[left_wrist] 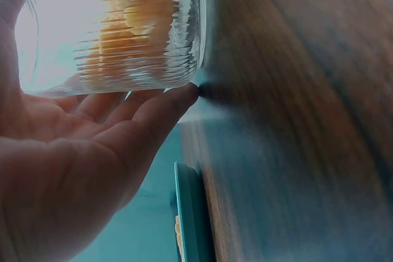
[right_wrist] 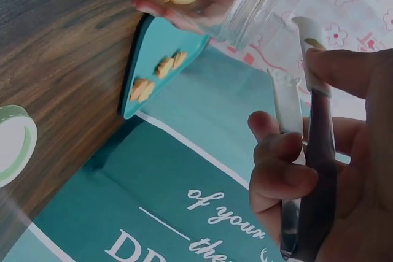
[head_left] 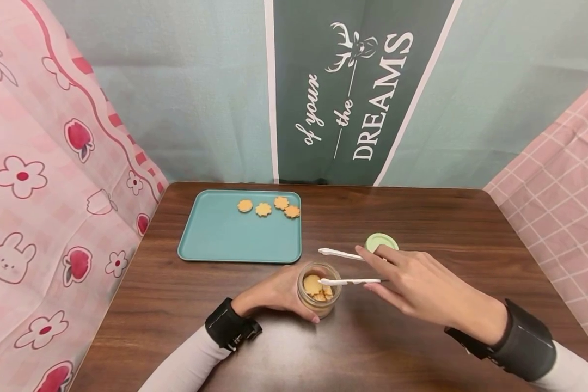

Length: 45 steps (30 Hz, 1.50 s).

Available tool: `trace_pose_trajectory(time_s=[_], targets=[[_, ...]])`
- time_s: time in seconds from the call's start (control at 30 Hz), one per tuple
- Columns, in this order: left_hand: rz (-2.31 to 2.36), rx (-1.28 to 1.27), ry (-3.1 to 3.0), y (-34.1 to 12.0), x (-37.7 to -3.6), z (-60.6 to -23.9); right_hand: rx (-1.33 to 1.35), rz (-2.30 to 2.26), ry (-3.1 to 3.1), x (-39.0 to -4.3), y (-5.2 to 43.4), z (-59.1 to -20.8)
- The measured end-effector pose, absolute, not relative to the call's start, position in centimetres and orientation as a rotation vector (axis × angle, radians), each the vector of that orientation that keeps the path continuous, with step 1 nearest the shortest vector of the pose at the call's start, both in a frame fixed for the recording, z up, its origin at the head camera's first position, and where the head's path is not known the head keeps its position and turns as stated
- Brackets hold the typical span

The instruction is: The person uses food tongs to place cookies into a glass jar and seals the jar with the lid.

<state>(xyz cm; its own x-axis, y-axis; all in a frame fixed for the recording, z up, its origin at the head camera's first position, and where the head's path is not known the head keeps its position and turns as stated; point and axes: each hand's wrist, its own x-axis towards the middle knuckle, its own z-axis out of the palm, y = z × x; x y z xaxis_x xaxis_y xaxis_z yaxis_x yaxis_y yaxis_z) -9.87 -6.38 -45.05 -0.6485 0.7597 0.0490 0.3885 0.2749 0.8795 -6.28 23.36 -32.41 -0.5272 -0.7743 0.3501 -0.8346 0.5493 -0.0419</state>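
A small ribbed glass jar (head_left: pixel 318 290) holding several flower-shaped biscuits stands on the dark wooden table (head_left: pixel 421 218). My left hand (head_left: pixel 274 294) wraps round the jar (left_wrist: pixel 132 29) from the left and grips it. My right hand (head_left: pixel 416 283) holds white plastic tongs (head_left: pixel 345 281), jaws spread apart; one tip sits over the jar's mouth and the other points toward the tray. The tongs (right_wrist: pixel 301 121) run through my fingers (right_wrist: pixel 279 170) in the right wrist view. A teal tray (head_left: pixel 225 234) behind the jar carries several biscuits (head_left: pixel 269 207) along its far edge.
A pale green jar lid (head_left: pixel 381 242) lies flat on the table just behind my right hand, and the lid (right_wrist: pixel 13 145) also shows in the right wrist view. Pink patterned cloth hangs on both sides and a green banner stands behind the table.
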Motion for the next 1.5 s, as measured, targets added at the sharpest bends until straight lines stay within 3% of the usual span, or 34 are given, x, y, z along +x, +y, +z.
trace_pose_trajectory(time_s=[1.5], targets=[[1.284,1.018,2.221,-6.3,-9.5,-44.8,1.107,0.307,-2.673,-12.7,20.3,-34.8]])
